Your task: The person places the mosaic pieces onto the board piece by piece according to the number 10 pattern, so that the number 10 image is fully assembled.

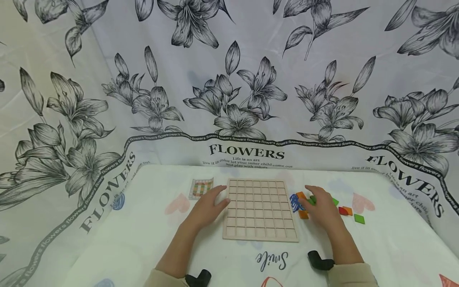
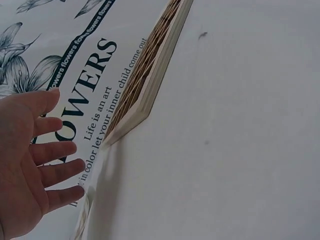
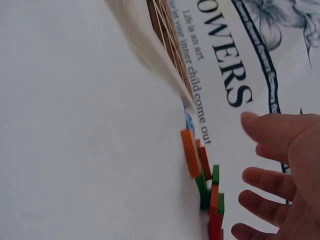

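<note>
A pale wooden grid board (image 1: pixel 259 209) with rows of square compartments lies flat in the middle of the table. My left hand (image 1: pixel 208 207) is at the board's left edge, its fingers relaxed and apart; nothing is in it in the left wrist view. Over a loose group of small coloured tiles right of the board is my right hand (image 1: pixel 320 205), also holding nothing, with fingers spread. Among those tiles are an orange tile (image 1: pixel 303 215), a red tile (image 1: pixel 343 211) and a green tile (image 1: pixel 359 219); the hand hides part of the group. In the right wrist view an upper orange tile (image 3: pixel 190 154) shows edge-on.
A small card (image 1: pixel 201 188) printed with a coloured checked pattern lies left of the board, behind my left hand. The white tablecloth (image 1: pixel 136 239) has printed hearts and scribbles. At the back a flower-printed curtain (image 1: pixel 244 119) rises. Black wrist mounts (image 1: pixel 320 261) sit at both sleeves.
</note>
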Demonstrator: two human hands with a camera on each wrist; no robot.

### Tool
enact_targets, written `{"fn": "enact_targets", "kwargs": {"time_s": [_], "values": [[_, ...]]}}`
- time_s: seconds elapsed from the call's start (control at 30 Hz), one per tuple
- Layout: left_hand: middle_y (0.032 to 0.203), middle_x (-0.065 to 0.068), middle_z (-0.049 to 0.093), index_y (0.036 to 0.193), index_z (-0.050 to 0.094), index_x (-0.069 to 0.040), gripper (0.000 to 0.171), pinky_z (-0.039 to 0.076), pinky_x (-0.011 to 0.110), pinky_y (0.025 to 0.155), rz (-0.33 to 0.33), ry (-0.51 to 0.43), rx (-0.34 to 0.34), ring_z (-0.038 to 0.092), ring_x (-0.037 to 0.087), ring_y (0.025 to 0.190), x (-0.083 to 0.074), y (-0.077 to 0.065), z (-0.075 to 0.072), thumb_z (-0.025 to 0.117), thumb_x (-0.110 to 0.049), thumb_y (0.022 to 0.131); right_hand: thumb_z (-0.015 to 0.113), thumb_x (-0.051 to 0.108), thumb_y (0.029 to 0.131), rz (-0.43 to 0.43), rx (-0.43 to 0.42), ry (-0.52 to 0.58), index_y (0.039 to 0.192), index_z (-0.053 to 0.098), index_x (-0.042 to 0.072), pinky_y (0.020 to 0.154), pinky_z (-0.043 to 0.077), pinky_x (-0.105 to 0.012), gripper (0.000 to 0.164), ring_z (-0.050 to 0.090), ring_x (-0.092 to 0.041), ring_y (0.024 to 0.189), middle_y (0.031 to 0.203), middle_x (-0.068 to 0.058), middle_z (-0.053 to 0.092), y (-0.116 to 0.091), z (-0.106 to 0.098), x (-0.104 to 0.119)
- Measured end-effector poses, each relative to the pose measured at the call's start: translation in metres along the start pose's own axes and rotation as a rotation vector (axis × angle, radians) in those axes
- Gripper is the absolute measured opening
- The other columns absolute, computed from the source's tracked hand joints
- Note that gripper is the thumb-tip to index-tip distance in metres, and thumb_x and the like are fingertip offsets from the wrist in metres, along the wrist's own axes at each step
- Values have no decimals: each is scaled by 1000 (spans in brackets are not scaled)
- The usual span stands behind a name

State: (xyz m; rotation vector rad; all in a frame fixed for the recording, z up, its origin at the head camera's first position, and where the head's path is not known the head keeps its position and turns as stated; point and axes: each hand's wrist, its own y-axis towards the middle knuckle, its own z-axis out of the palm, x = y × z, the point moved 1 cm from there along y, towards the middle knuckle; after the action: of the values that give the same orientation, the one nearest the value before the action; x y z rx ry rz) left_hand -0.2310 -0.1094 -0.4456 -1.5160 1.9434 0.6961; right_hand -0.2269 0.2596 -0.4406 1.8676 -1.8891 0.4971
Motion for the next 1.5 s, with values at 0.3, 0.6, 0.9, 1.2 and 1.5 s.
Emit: {"fn": "enact_targets", "kwargs": {"time_s": [0.3,0.6,0.9,1.2,1.5], "values": [[142,5,56,136,57,-16,47,39,51,112,31,32,99,46,29,137,10,-1,11,59,-41,97,63,37,95,82,69,-40,146,45,9,107,33,-69,61,31,-51,137,151,-25,39,3,8,-12],[135,-3,61,114,72,-24,24,37,56,112,33,46,-23,47,29,136,34,-8,20,68,-30,91,68,32,92,32,72,-42,140,54,10,105,39,-66,54,42,-45,132,143,-19,53,1,23,-12],[129,-7,64,107,74,-22,19,35,53,113,85,-36,-61,48,28,133,41,3,26,71,-27,89,68,25,93,61,53,-83,137,56,4,107,37,-64,50,42,-46,132,140,-24,52,1,20,-17],[127,-7,65,106,75,-21,18,37,53,112,89,-35,-77,49,27,132,39,6,24,71,-26,88,70,23,91,134,27,-64,127,62,5,99,46,-61,41,46,-44,119,130,-25,55,5,18,-14],[125,-6,66,106,75,-20,19,38,52,111,100,-29,-90,52,26,129,38,8,25,72,-25,87,74,23,88,123,-28,28,99,66,11,68,49,-33,18,50,-26,88,95,-10,61,4,13,-8]]}}
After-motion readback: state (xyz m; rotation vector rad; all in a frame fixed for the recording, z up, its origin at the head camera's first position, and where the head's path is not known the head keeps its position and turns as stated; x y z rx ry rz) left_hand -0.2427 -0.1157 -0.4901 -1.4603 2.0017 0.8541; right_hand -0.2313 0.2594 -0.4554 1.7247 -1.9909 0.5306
